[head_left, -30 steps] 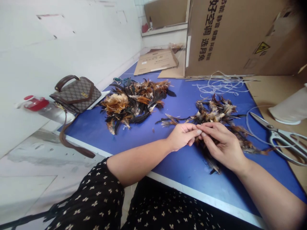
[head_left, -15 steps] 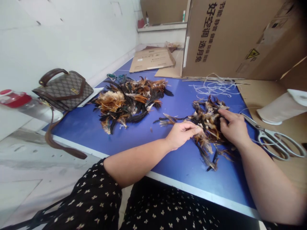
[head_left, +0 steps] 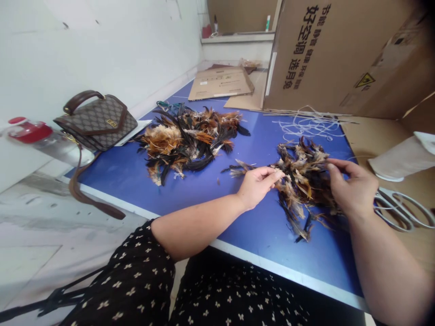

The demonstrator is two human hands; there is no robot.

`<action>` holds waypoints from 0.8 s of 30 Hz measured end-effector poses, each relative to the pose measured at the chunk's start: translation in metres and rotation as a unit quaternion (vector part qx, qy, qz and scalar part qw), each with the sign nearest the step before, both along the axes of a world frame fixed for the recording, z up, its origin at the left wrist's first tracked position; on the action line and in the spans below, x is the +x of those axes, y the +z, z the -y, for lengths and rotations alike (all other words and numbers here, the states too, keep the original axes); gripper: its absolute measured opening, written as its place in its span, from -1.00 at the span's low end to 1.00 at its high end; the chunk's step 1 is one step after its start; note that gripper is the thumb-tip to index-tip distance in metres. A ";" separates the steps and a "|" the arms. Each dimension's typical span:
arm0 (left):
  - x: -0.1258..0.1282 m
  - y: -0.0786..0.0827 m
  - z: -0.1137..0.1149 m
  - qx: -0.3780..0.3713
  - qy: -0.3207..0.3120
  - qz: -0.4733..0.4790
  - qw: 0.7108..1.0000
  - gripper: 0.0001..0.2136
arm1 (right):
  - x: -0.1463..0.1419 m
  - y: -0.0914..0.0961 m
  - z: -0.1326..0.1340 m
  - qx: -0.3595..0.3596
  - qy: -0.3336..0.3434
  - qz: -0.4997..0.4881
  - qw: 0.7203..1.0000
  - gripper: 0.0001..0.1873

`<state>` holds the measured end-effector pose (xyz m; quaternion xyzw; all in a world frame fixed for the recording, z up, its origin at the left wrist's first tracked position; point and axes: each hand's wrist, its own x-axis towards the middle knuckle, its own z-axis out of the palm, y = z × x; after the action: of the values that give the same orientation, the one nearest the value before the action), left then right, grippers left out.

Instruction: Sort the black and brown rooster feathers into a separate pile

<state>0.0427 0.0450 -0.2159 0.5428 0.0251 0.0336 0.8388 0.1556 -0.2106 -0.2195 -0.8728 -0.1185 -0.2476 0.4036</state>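
On the blue table lie two heaps of brown, black and orange feathers. My left hand rests at the left edge of the nearer heap, fingers pinched on a small bunch of feathers. My right hand is at that heap's right side, fingers curled and pinching feathers out of it. The larger heap lies further left, away from both hands.
Scissors lie just right of my right hand on brown cardboard. White string is tangled behind the heap. A big cardboard box stands at the back right. A brown handbag and a red-capped bottle sit at the left.
My right hand left the left hand, reached into the heap, then drew rightward to its right edge. The left hand stayed pinched in place.
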 end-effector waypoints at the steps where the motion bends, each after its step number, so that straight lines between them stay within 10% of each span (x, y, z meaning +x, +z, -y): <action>1: 0.001 -0.001 0.000 0.005 0.013 0.010 1.000 -0.55 | -0.004 0.002 -0.002 0.022 0.000 0.000 1.000 -0.64; 6: 0.005 -0.007 -0.002 0.052 0.095 0.055 0.993 -0.64 | -0.027 0.009 -0.019 0.121 0.052 -0.041 0.990 -0.68; 11: 0.007 -0.011 -0.004 0.078 0.124 0.081 0.986 -0.64 | -0.054 0.019 -0.035 0.033 0.164 -0.039 0.985 -0.73; 17: -0.002 -0.013 0.003 0.165 0.045 0.141 0.975 -0.67 | -0.067 0.030 -0.051 -0.050 0.360 0.104 0.926 -0.86; 24: -0.008 -0.009 0.008 0.086 -0.070 0.084 0.990 -0.53 | -0.070 0.034 -0.052 -0.043 0.368 0.122 0.921 -0.92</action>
<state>0.0342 0.0372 -0.2250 0.6087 -0.0864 0.0217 0.7884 0.0854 -0.1581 -0.1853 -0.7472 -0.4898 -0.1811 0.4111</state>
